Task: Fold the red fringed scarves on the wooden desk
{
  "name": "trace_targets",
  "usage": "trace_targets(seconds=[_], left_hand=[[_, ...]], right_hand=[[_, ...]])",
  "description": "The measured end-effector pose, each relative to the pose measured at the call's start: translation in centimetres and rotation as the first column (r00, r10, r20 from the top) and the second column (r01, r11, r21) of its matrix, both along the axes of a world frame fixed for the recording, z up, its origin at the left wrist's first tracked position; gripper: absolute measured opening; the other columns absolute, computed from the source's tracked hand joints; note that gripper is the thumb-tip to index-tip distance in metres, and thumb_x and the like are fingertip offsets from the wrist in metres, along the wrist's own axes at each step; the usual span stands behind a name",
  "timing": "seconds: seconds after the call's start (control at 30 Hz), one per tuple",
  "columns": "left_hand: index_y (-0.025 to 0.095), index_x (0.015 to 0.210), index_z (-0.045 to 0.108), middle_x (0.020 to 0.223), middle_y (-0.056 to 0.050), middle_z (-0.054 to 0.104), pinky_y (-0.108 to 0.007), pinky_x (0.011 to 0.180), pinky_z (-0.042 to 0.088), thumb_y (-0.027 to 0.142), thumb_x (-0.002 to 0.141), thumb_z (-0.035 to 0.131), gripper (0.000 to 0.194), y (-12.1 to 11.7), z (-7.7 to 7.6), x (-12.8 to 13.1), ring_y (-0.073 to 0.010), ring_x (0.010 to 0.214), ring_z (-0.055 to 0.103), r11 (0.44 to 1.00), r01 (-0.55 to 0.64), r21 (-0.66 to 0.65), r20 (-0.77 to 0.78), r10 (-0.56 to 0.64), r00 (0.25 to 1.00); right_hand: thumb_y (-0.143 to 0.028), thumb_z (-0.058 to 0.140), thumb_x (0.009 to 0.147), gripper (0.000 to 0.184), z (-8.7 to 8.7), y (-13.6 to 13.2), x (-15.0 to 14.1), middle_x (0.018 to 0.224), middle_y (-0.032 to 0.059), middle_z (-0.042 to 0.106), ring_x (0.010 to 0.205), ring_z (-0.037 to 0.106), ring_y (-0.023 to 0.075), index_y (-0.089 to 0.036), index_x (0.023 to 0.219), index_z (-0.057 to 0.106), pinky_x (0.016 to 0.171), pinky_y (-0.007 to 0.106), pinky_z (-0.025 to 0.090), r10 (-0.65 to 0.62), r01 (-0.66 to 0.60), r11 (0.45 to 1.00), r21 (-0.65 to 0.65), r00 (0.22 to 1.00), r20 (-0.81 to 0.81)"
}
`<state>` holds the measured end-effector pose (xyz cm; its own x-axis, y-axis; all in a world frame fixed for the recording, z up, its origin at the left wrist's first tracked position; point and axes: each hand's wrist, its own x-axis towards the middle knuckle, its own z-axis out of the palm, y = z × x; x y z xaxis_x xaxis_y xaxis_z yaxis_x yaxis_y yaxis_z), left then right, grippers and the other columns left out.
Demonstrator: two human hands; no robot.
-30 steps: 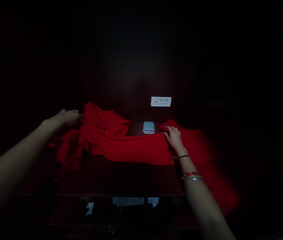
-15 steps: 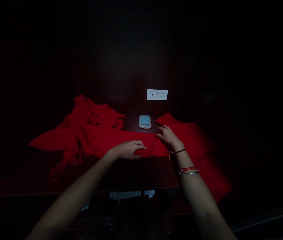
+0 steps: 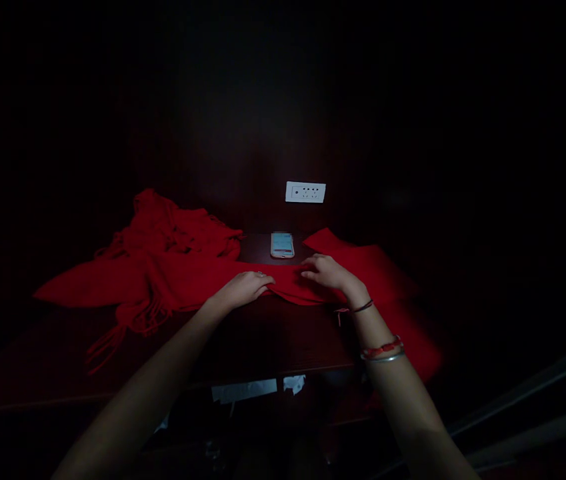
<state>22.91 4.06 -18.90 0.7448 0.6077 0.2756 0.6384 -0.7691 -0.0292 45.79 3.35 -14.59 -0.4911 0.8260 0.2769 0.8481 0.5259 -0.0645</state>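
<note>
A long red scarf (image 3: 203, 277) with fringe lies across the dark table, bunched in a heap at its left end and spread flat to the right. My left hand (image 3: 247, 288), with a ring on one finger, pinches the scarf's near edge around the middle. Just right of it, my right hand (image 3: 330, 272) is over the cloth with its fingers stretched and the thumb apart. Whether its fingertips press on the scarf is hard to tell in the dim light.
Behind the scarf a phone (image 3: 282, 245) with a lit screen lies on the table (image 3: 283, 347). A white wall socket (image 3: 305, 192) is on the dark wall above. Pale strips (image 3: 244, 391) show below the table's front edge. The surroundings are very dark.
My left hand has drawn slightly left and closed on the scarf's near edge, which now curves up toward it. My right hand has shifted little. The view has turned slightly.
</note>
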Motion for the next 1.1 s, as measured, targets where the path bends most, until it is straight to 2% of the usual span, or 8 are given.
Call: trace_targets(seconds=[0.13,0.2,0.33,0.43,0.6,0.83,0.97,1.1], left_hand=[[0.018,0.093,0.055,0.091,-0.005,0.060,-0.025,0.072,0.040,0.025,0.085,0.031,0.027,0.0,0.0,0.2,-0.0157,0.082,0.055,0.997,-0.049,0.051,0.031,0.047,0.998],[0.019,0.090,0.055,0.088,-0.005,0.061,-0.024,0.070,0.040,0.029,0.085,0.030,0.028,-0.1,0.0,0.4,-0.0157,0.079,0.056,0.995,-0.077,0.063,0.031,0.075,0.997],[0.019,0.085,0.055,0.082,-0.005,0.061,-0.024,0.065,0.040,0.035,0.086,0.027,0.032,-0.4,0.0,0.6,-0.0171,0.076,0.057,0.986,-0.121,0.114,0.019,0.119,0.993],[0.018,0.085,0.055,0.083,-0.005,0.061,-0.024,0.065,0.039,0.037,0.086,0.026,0.035,-0.6,0.2,0.6,-0.0170,0.077,0.057,0.980,-0.150,0.134,0.046,0.145,0.988],[0.018,0.087,0.055,0.086,-0.006,0.061,-0.024,0.064,0.038,0.036,0.086,0.025,0.035,-1.0,0.5,0.6,-0.0174,0.079,0.056,0.971,-0.182,0.153,0.080,0.171,0.982],[0.018,0.088,0.054,0.087,-0.006,0.060,-0.025,0.065,0.040,0.034,0.086,0.025,0.034,-0.6,0.4,0.4,-0.0182,0.081,0.056,0.948,-0.274,0.160,0.071,0.266,0.961],[0.018,0.101,0.051,0.096,-0.007,0.056,-0.027,0.070,0.040,0.025,0.084,0.030,0.027,-0.7,-0.2,0.7,-0.0182,0.086,0.053,0.958,-0.233,0.166,0.044,0.229,0.972],[0.024,0.116,0.040,0.113,-0.007,0.046,-0.031,0.083,0.034,0.012,0.075,0.042,0.044,-1.7,-0.8,2.8,-0.0190,0.101,0.044,0.980,-0.002,0.200,-0.053,0.013,0.998]], right_hand=[[-0.040,0.057,0.067,0.040,0.4,-4.1,-0.9,0.094,0.0100,0.057,0.082,0.053,0.0189,-0.018,0.099,0.054,0.067,0.025,0.039,-0.158,0.164,0.986,-0.020,0.970,0.184],[-0.040,0.058,0.065,0.047,-1.2,-5.7,-1.3,0.097,0.0112,0.056,0.086,0.051,0.0218,-0.018,0.105,0.049,0.069,0.029,0.038,-0.233,0.229,0.972,0.044,0.947,0.219],[-0.033,0.045,0.077,0.045,-5.2,-7.0,-1.9,0.105,0.0144,0.051,0.095,0.046,0.0237,-0.014,0.117,0.039,0.078,0.035,0.035,-0.286,0.258,0.947,0.191,0.949,0.135],[-0.032,0.041,0.078,0.047,-6.2,-6.8,-2.0,0.109,0.0163,0.048,0.099,0.042,0.0247,-0.012,0.120,0.035,0.080,0.037,0.032,-0.314,0.290,0.928,0.233,0.947,0.072],[-0.022,0.037,0.079,0.039,-5.8,-6.1,-1.6,0.108,0.0155,0.048,0.098,0.040,0.0253,-0.013,0.118,0.037,0.080,0.038,0.030,-0.376,0.350,0.900,0.261,0.925,0.056],[-0.014,0.030,0.081,0.028,-4.7,-6.3,1.2,0.095,0.0134,0.052,0.089,0.043,0.0236,-0.015,0.103,0.048,0.077,0.036,0.031,-0.531,0.508,0.804,0.309,0.848,-0.012],[-0.020,0.040,0.078,0.033,-3.4,-7.3,5.9,0.100,0.0114,0.049,0.087,0.045,0.0203,-0.016,0.111,0.043,0.073,0.030,0.034,-0.409,0.385,0.885,0.263,0.911,0.043],[-0.021,0.040,0.079,0.021,-2.9,-7.8,10.0,0.091,0.0076,0.051,0.077,0.048,0.0140,-0.016,0.097,0.050,0.068,0.023,0.036,-0.284,0.269,0.948,0.170,0.956,0.069]])
